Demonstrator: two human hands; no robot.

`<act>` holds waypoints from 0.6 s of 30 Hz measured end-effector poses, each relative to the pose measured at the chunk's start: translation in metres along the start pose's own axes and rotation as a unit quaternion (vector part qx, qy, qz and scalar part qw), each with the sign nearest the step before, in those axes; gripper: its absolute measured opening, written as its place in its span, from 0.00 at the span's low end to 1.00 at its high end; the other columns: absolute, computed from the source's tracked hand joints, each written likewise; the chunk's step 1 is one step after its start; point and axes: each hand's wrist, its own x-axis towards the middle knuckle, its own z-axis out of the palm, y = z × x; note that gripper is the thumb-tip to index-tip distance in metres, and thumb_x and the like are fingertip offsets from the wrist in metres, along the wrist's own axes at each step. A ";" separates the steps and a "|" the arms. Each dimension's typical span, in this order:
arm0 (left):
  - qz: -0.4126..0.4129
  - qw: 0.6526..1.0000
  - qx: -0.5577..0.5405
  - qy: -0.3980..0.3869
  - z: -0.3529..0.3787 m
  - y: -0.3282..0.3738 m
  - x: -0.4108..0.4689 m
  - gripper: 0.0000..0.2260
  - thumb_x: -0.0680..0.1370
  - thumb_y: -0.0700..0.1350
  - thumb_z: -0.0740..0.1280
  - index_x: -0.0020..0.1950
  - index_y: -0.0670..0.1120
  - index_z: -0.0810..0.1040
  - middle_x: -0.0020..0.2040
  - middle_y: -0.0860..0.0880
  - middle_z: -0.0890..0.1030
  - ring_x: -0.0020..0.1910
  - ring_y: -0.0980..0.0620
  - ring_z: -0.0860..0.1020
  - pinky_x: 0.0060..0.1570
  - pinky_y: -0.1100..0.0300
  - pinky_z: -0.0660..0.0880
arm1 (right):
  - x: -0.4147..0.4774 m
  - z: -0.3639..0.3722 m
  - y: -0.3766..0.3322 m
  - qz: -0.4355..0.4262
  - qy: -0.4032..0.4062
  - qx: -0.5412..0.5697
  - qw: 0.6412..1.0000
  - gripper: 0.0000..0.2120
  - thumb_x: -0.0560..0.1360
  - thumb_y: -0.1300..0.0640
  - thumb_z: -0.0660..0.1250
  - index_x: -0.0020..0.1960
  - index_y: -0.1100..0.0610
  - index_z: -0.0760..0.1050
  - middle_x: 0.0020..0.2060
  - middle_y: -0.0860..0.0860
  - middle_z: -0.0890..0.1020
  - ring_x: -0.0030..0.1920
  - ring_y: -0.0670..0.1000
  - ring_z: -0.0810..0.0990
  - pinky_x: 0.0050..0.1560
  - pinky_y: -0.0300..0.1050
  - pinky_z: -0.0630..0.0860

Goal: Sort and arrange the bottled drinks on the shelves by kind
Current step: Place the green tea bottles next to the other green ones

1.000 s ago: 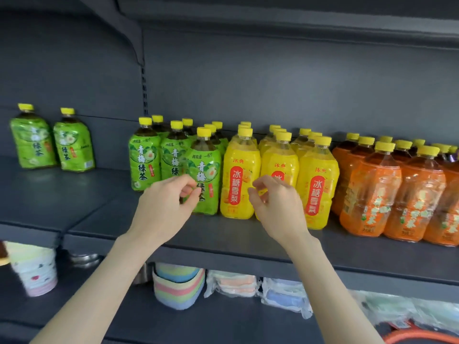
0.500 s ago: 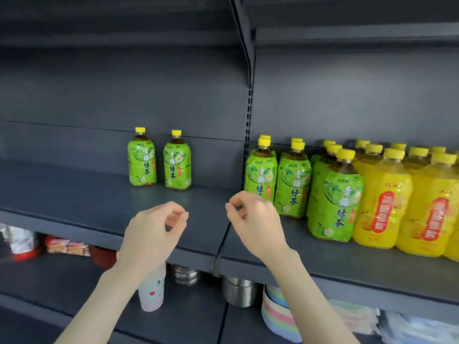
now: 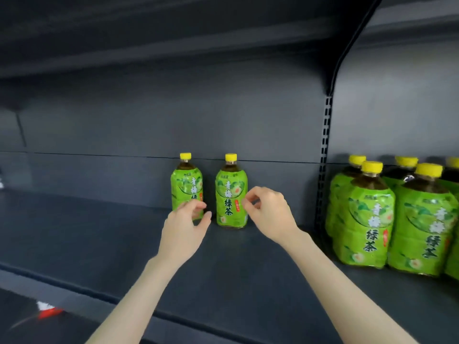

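Two green tea bottles with yellow caps stand upright side by side at the back of the dark shelf (image 3: 99, 234): the left bottle (image 3: 186, 184) and the right bottle (image 3: 231, 192). My left hand (image 3: 185, 228) hovers in front of the left bottle's base, fingers curled and apart, holding nothing. My right hand (image 3: 268, 212) is just right of the right bottle, fingers loosely bent, empty. Whether either hand touches a bottle I cannot tell. A group of several matching green tea bottles (image 3: 367, 217) stands on the adjoining shelf section to the right.
A slotted upright (image 3: 325, 157) divides the two shelf sections. The shelf's front edge (image 3: 173, 316) runs across below my forearms. A red and white item (image 3: 47, 311) lies on a lower level at the bottom left. An upper shelf overhangs the bottles.
The view has swung left and closer. Both hands have reached forward from the shelf's front edge to the two lone green tea bottles. The yellow bottles have left the view.
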 end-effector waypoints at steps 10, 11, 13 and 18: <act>-0.102 0.993 -0.040 0.030 0.028 -0.103 0.102 0.34 0.70 0.52 0.73 0.69 0.42 0.62 0.66 0.43 0.64 0.66 0.43 0.65 0.60 0.49 0.66 | 0.072 0.086 0.005 0.075 0.077 -0.041 0.993 0.27 0.74 0.45 0.69 0.67 0.57 0.67 0.58 0.52 0.70 0.58 0.54 0.74 0.52 0.50 0.75; -0.110 0.993 -0.042 0.026 0.029 -0.110 0.110 0.37 0.69 0.54 0.74 0.70 0.42 0.60 0.67 0.42 0.62 0.67 0.42 0.63 0.61 0.47 0.66 | 0.076 0.089 0.005 0.090 0.098 -0.043 0.990 0.29 0.73 0.44 0.69 0.68 0.57 0.65 0.59 0.53 0.69 0.60 0.53 0.71 0.52 0.50 0.74; -0.119 0.991 -0.061 0.005 0.032 -0.124 0.126 0.42 0.68 0.56 0.74 0.73 0.41 0.56 0.69 0.42 0.60 0.69 0.42 0.61 0.63 0.46 0.65 | 0.083 0.095 0.004 0.127 0.122 -0.039 0.984 0.35 0.71 0.42 0.71 0.70 0.58 0.63 0.63 0.54 0.67 0.65 0.54 0.66 0.55 0.51 0.71; -0.116 0.975 -0.176 -0.076 0.045 -0.151 0.154 0.44 0.65 0.57 0.76 0.72 0.46 0.56 0.68 0.46 0.65 0.65 0.45 0.69 0.60 0.52 0.67 | 0.093 0.118 0.010 0.236 0.105 0.102 0.961 0.50 0.60 0.30 0.72 0.72 0.54 0.60 0.65 0.52 0.71 0.66 0.54 0.70 0.66 0.58 0.70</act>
